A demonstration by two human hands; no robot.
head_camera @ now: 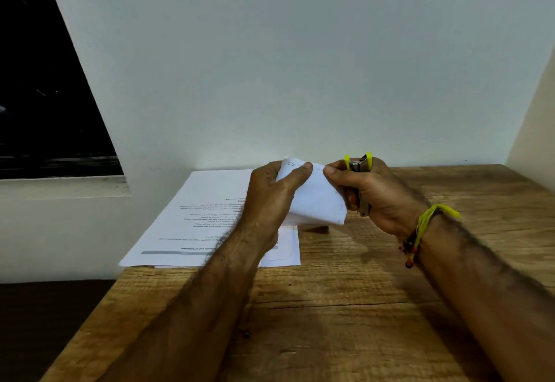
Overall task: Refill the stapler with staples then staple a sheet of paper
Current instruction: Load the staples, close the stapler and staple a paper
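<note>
A person's left hand (270, 198) pinches a folded sheet (315, 198) above a wooden table (360, 306), thumb pressed to its top edge, where small marks that may be staples show. The right hand (378, 198) curls around a yellow-and-metal stapler (359, 166), thumb on the sheet. Stapling appears under way or done; whether the refill happened cannot be told. Printed pages (204, 216) lie behind, their text too blurred to read.
</note>
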